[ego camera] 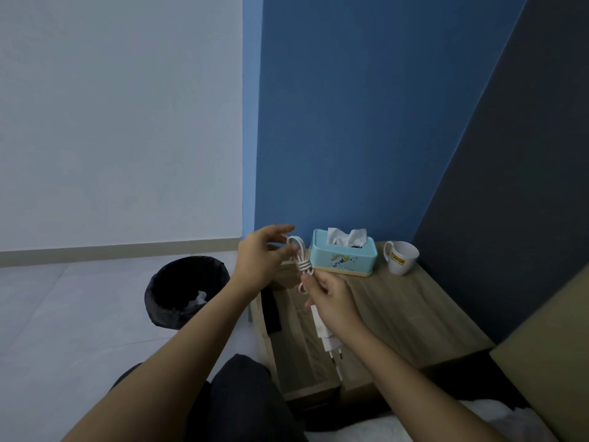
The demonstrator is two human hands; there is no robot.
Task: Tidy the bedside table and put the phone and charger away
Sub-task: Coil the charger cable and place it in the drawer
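The wooden worktop (398, 314) is sitting in the corner against the blue wall (350, 122), with its drawer (302, 355) standing pulled out toward you. On the floor to its left a black bin (185, 291) is holding a scrap of white paper. At the back of the worktop a light blue tissue box (342, 258) is standing just beside a white mug (402, 258), the two apart.

You are holding the white charger (314, 301) in the air above the open drawer. Its long axis is running near-vertical: the coiled cable is looping upward, and the plug block is hanging below with its pins pointing down toward you. Your right hand (331, 299) is clenching its grip around the bundle's lower part. Your left hand (263, 260) is pinching the top loop.
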